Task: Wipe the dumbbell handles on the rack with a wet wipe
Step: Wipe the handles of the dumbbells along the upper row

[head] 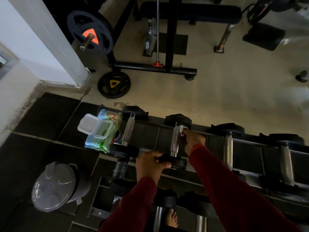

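Dumbbell (175, 141) number two from the left lies on the top rail of the rack (247, 148), its steel handle running away from the person between two black heads. The right hand (194, 141) pinches a white wipe (182, 130) against the far end of that handle, fingers curled narrow around the wad, just under the far head. The left hand (150, 166) grips the near head of the same dumbbell, thumb lying across its top and fingers wrapped down over its edge. Both arms wear dark red sleeves.

Left of the left hand's fingers, another dumbbell (127, 133) sits on the rail, and beyond it a green wipes pack (102, 131) rests on the rack's end with its clear lid flipped open. Right of the right hand's fingers, two more dumbbells (228, 148) lie on the same rail, well apart from the wipe. Below the left hand, lower rails hold further dumbbells, and a bare foot (172, 217) shows on the floor between them. Down to the left of the left hand stands a grey bin (55, 186) with a clear lid. Far beyond the fingers, a weight plate (114, 84) leans near a black frame, and a bench (190, 13) stands on the pale floor.
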The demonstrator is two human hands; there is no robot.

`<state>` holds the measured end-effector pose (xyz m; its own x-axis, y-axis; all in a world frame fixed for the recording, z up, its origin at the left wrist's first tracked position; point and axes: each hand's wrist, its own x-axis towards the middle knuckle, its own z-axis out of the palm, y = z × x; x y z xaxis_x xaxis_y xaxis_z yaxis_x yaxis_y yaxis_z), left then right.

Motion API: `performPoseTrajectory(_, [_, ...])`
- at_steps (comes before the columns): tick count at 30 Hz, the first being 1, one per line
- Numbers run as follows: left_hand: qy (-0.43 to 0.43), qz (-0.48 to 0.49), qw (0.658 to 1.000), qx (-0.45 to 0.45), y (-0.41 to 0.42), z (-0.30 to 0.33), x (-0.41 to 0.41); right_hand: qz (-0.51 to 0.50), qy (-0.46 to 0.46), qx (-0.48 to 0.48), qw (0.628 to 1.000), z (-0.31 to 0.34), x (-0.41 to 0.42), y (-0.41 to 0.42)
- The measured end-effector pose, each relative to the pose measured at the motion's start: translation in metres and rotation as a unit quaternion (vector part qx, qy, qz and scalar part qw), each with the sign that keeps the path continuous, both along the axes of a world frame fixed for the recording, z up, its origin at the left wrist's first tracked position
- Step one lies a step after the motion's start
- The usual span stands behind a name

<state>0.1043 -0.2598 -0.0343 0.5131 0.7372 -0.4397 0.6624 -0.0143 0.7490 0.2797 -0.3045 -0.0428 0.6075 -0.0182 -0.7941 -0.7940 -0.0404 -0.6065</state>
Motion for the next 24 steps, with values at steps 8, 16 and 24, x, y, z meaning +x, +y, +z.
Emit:
performPoseTrajectory(8, [-0.01,0.021,1.0,-0.019,0.002,0.0,0.0,0.153,-0.303,-0.176,0.924,0.005,-0.02,0.012])
performPoseTrajectory(16, [-0.013,0.021,1.0,-0.01,0.001,-0.001,-0.001,0.141,-0.336,-0.187,0.912,0.005,-0.026,0.03])
performPoseTrajectory(24, [-0.015,0.017,1.0,-0.012,0.001,-0.002,-0.002,0.077,-0.267,-0.144,0.95,0.003,-0.027,0.022])
